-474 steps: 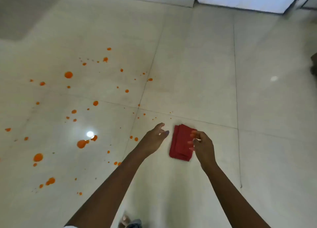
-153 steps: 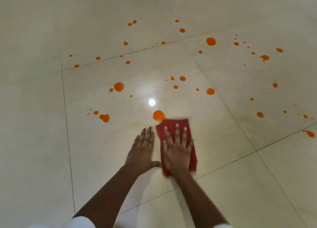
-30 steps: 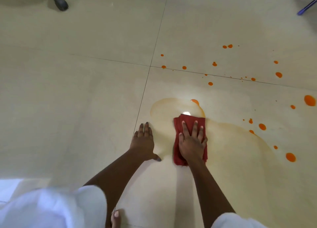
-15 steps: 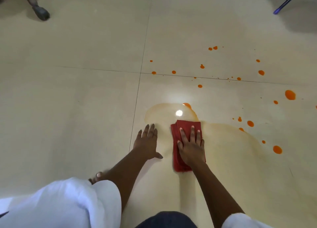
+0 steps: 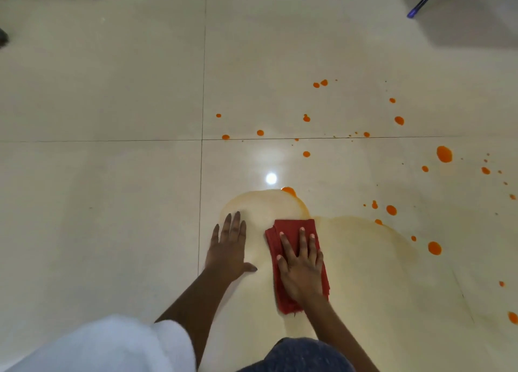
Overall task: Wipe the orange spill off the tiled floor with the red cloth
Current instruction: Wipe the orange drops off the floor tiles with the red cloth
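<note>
Right hand (image 5: 301,265) presses flat, fingers spread, on the cloth (image 5: 291,228) (folded); left hand (image 5: 228,248) lies open on the floor (image 5: 112,189), empty; spill (image 5: 444,153) remains.

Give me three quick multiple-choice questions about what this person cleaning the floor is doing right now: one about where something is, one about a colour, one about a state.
1. Where is the left hand?
A. flat on the bare floor beside the cloth
B. on top of the cloth
C. lifted in the air

2. What colour is the cloth?
A. blue
B. red
C. white

3. What state is the floor in to the right of the cloth?
A. spotless
B. covered in foam
C. smeared with a pale film, with orange drops beyond it

Answers:
1. A, its palm lies on the tile, apart from the cloth.
2. B, the folded cloth under the right hand is red.
3. C, a faint orange film spreads there and whole drops remain further right and ahead.
</note>
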`<state>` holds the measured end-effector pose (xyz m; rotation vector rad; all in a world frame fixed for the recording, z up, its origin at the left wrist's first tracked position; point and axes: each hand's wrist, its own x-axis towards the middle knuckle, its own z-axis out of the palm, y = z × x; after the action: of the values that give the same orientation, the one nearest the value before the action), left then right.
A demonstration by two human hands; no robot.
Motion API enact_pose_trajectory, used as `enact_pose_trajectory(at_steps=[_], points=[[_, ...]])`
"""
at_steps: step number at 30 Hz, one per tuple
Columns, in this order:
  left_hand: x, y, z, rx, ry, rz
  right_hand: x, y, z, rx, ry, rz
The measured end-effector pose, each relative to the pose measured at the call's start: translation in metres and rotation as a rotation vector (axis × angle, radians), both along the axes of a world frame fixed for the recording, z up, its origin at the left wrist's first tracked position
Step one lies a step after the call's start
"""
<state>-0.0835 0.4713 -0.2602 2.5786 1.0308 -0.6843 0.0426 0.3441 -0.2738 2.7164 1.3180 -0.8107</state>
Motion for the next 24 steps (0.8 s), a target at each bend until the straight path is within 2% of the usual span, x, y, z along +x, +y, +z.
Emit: enact_pose_trajectory(at_steps=[3, 6, 9, 12, 13, 15, 17, 19, 21, 23, 24], points=[[-0.001, 0.004, -0.01, -0.048, -0.03, 0.001, -0.008, 0.021, -0.012, 0.107, -0.057, 0.093], [0.001, 0.005, -0.017, -0.036, -0.018, -0.021, 0.034, 0.074, -0.023, 0.181, -0.133, 0.198], [0.003, 0.005, -0.019, -0.034, -0.024, -0.014, 0.089, 0.092, -0.028, 0.135, -0.151, -0.054], [0.005, 0.003, -0.019, 0.015, -0.074, -0.006, 0.049, 0.053, -0.027, 0.225, -0.252, -0.238], [0.005, 0.004, -0.02, 0.075, -0.123, -0.017, 0.023, 0.05, -0.025, 0.235, -0.218, -0.205], [0.004, 0.007, -0.017, 0.102, -0.117, -0.058, -0.005, 0.07, -0.027, 0.257, -0.183, 0.015], [0.001, 0.011, -0.019, 0.09, -0.077, -0.083, 0.016, 0.115, -0.026, 0.249, -0.162, 0.206], [-0.001, 0.013, -0.023, 0.057, -0.084, -0.035, 0.064, 0.137, -0.029, 0.214, -0.208, 0.103], [-0.001, 0.011, -0.022, 0.022, -0.068, -0.042, 0.106, 0.121, -0.03, 0.183, -0.208, -0.15], [-0.001, 0.008, -0.023, -0.006, -0.076, -0.062, 0.102, 0.087, -0.03, 0.202, -0.215, -0.321], [0.0, 0.009, -0.019, -0.016, -0.063, -0.055, 0.079, 0.073, -0.027, 0.227, -0.252, -0.336]])
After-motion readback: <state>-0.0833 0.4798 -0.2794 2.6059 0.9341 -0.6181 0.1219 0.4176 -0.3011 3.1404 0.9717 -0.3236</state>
